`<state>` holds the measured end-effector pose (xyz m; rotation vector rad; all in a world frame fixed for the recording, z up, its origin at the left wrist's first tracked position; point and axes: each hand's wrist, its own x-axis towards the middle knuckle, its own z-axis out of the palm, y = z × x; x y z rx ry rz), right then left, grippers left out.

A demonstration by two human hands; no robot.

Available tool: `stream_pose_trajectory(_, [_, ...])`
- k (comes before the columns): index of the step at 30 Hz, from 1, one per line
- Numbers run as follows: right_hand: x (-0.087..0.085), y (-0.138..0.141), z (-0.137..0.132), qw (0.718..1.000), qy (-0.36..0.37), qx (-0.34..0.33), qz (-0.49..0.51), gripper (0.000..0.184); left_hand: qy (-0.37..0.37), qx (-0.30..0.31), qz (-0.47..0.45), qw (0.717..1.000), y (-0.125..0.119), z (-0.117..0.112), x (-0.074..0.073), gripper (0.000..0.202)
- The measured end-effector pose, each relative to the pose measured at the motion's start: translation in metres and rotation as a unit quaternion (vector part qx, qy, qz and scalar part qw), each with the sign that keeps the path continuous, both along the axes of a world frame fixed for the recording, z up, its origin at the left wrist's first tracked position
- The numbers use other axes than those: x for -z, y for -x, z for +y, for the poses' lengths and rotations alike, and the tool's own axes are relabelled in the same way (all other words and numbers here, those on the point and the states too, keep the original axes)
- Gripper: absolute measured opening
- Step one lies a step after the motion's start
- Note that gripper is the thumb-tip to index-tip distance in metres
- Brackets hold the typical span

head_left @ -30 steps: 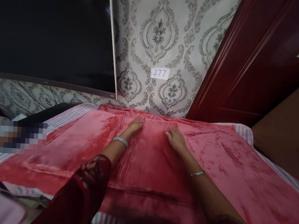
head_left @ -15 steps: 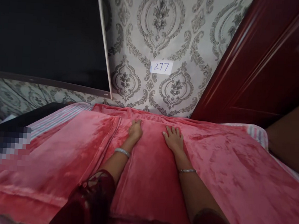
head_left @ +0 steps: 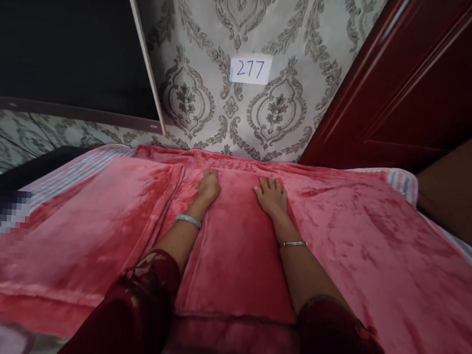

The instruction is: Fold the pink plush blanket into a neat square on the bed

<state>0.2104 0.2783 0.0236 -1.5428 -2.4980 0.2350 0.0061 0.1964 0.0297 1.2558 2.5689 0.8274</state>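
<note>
super plush pinky-red blanket (head_left: 241,253), partly folded, below the 277 card (head_left: 250,68), your left hand (head_left: 209,187) curled on it, can't tell if pinching, your right hand (head_left: 273,197) splayed, gripping nothing

2 dark red sleeves, both ending near the elbow. Left sleeve (head_left: 129,315): floral print (head_left: 146,270) by the cuff, pale and dark patches on the red. Right sleeve (head_left: 329,340): mostly in shadow, darker band along the cuff edge, small brighter red patch further up. 1 bangle per wrist: left bangle (head_left: 189,220) wide, pale silver-grey, textured; right bangle (head_left: 294,244) thinner, shinier silver. Left hand (head_left: 209,187) and right hand (head_left: 272,197) bare.
</note>
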Motion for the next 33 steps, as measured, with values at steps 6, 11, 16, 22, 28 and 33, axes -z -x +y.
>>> stream_pose_trajectory(6, [-0.003,0.000,-0.003,1.000,0.001,0.001,0.006,0.063,-0.005,0.008,-0.001,1.000,-0.002,-0.003,-0.007,0.057])
stream_pose_trajectory(11, [-0.003,0.000,-0.005,1.000,0.001,0.003,-0.007,0.063,0.010,0.016,0.008,1.000,-0.009,-0.012,-0.028,0.055])
stream_pose_trajectory(16, [-0.015,-0.001,-0.007,1.000,-0.002,0.003,0.006,0.059,0.016,0.120,0.110,0.986,-0.051,-0.037,-0.044,0.061])
stream_pose_trajectory(22, [-0.026,-0.028,-0.012,0.992,-0.041,-0.055,0.107,0.056,0.064,0.249,0.140,0.956,-0.122,-0.052,-0.040,0.060])
stream_pose_trajectory(28, [-0.001,-0.050,-0.035,0.989,-0.039,-0.030,0.137,0.059,0.068,0.286,0.180,0.939,-0.147,-0.043,-0.024,0.058])
stream_pose_trajectory(33, [0.019,-0.048,-0.056,0.993,-0.079,-0.030,0.079,0.056,0.054,0.276,0.235,0.930,-0.147,-0.047,0.004,0.057])
